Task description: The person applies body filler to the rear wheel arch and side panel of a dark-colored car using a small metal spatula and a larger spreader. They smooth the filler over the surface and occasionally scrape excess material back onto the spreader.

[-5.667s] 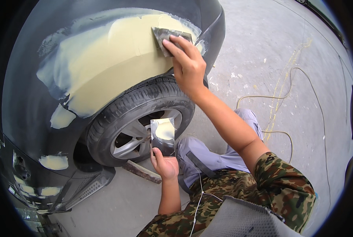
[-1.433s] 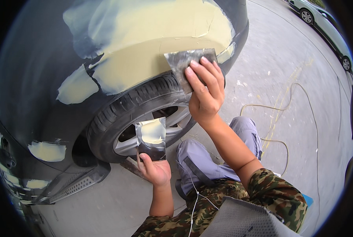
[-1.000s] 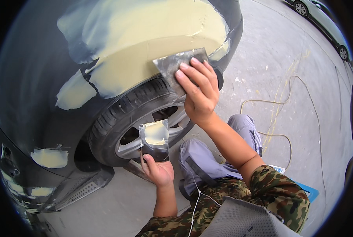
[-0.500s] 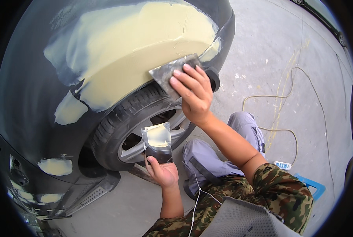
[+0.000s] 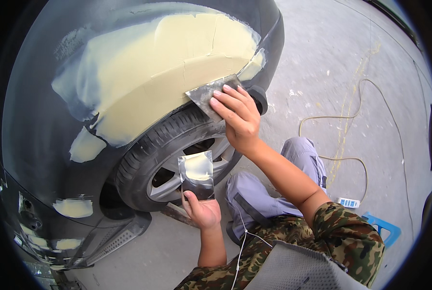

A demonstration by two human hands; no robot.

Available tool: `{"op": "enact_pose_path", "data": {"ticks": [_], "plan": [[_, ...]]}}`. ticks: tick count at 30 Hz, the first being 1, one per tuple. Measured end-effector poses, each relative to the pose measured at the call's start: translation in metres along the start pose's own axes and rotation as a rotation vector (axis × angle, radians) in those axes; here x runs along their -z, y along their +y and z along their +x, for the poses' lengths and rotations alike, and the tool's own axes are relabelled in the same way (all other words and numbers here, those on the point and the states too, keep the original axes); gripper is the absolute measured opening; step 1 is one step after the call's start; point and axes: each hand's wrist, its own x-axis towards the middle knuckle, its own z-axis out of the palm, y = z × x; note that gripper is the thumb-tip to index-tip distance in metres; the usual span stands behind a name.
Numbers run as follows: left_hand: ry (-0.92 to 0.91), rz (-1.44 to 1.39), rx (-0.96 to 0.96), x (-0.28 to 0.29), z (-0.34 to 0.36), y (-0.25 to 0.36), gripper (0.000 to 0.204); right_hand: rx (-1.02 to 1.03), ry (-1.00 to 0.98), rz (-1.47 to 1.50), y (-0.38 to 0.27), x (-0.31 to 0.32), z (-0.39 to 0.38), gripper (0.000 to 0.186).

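Note:
My right hand (image 5: pixel 238 117) grips a flat grey putty spreader (image 5: pixel 205 98), fingers laid along its face. The spreader's far edge rests at the lower border of cream body filler (image 5: pixel 143 77), just over the wheel arch. That filler coats a broad patch of the dark car fender (image 5: pixel 32 96), with ridges and a thin line in it. In my left hand (image 5: pixel 204 211), held in front of the wheel, is a dark rectangular putty plate (image 5: pixel 197 186). A smear of cream filler covers the plate's upper part.
Behind the plate is the car's wheel (image 5: pixel 170 188). Smaller filler patches (image 5: pixel 74 208) dot the dark bodywork at lower left. On the grey floor to the right lie a yellowish hose (image 5: pixel 327 117), a white remote-like device (image 5: pixel 348 202) and a blue plastic piece (image 5: pixel 394 234).
The spreader has shifted slightly down along the arch edge, and a new vertical line shows in the filler above it. The left hand keeps its hold on the plate.

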Motion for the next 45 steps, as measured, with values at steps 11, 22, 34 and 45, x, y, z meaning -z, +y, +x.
{"op": "enact_pose_path", "data": {"ticks": [11, 22, 34, 45], "plan": [[-0.055, -0.021, 0.025, -0.009, -0.003, 0.003, 0.057, 0.007, 0.094, 0.038, 0.056, 0.004, 0.131, 0.043], [-0.006, 0.019, 0.013, -0.02, -0.005, -0.004, 0.056, 0.007, 0.02, 0.001, 0.007, -0.015, 0.044, 0.046], [-0.025, -0.043, 0.03, -0.021, -0.005, 0.001, 0.053, 0.13, 0.094, -0.055, 0.003, 0.007, 0.113, 0.044], [-0.034, -0.066, -0.07, -0.016, -0.011, 0.017, 0.053, 0.209, -0.028, -0.005, -0.032, -0.023, 0.095, 0.04]]}}
